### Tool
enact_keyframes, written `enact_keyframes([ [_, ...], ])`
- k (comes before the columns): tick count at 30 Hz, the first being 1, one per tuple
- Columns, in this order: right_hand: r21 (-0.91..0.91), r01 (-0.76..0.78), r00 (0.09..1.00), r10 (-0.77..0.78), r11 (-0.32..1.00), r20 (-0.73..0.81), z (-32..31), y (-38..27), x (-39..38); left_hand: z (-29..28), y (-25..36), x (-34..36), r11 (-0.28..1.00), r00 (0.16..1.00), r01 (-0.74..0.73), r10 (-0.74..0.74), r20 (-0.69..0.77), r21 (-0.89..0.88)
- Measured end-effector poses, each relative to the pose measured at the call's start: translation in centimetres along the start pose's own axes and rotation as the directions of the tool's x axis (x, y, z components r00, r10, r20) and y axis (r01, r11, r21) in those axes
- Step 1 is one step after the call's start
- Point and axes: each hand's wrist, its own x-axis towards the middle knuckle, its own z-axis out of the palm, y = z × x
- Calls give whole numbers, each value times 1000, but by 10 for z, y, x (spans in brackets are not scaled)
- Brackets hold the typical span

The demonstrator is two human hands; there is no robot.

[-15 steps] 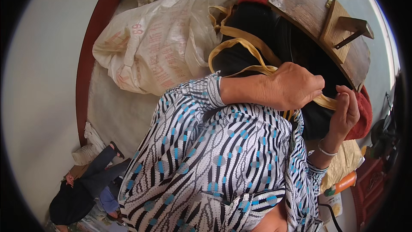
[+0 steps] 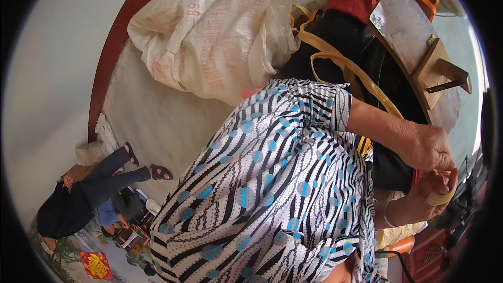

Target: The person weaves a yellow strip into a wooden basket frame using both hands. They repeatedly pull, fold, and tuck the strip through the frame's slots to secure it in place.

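A long flat yellow strip [image 2: 361, 75] runs in loops from beside the white sack, over the black trousers, and passes behind my left forearm. At the right, my left hand [image 2: 427, 148] is closed, thumb and fingertips pressed together against the other hand's fingers; the strip's end in it is mostly hidden. My right hand [image 2: 425, 195], with a pale bangle at its wrist, curls around a wound part of the strip. Above the hands lies a wooden board [image 2: 403, 26], with a wooden block [image 2: 427, 76] and a thin metal bar fixed on it.
A large white woven sack [image 2: 209, 42] with red print lies at the upper left on the pale floor. Beyond the board sits an orange item [image 2: 427, 1]. At the lower left is another person in dark clothes [image 2: 73, 207]. Dark cluttered objects [image 2: 466, 188] stand at the far right.
Both hands have moved right and downward and are now together. The strip is now wound on my right hand, and its loops have been drawn along to the right. The view has shifted.
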Motion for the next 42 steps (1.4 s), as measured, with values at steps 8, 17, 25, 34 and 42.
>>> enact_keyframes([
  [8, -190, 172, 982, -154, 967, 105, 0, 75, 25, -20, -36, 1, 975, 982, 180, -187, -39, -131],
  [17, -313, 223, 943, -122, 923, 311, 14, 62, 24, -44, -20, -10, 791, 795, 606, -601, 82, -79],
  [25, 161, -226, 954, 185, 961, 234, 30, 72, 6, -43, -12, -21, 722, 731, 682, -671, 126, -113],
  [34, -517, 383, 903, -192, 766, 384, 7, 67, 24, -45, -6, -22, 342, 1000, -27, -5, 30, 939],
  [42, 595, -720, 694, 409, 357, 593, 21, 80, 1, -56, -44, -28, 289, 913, -294, 365, 179, 911],
])
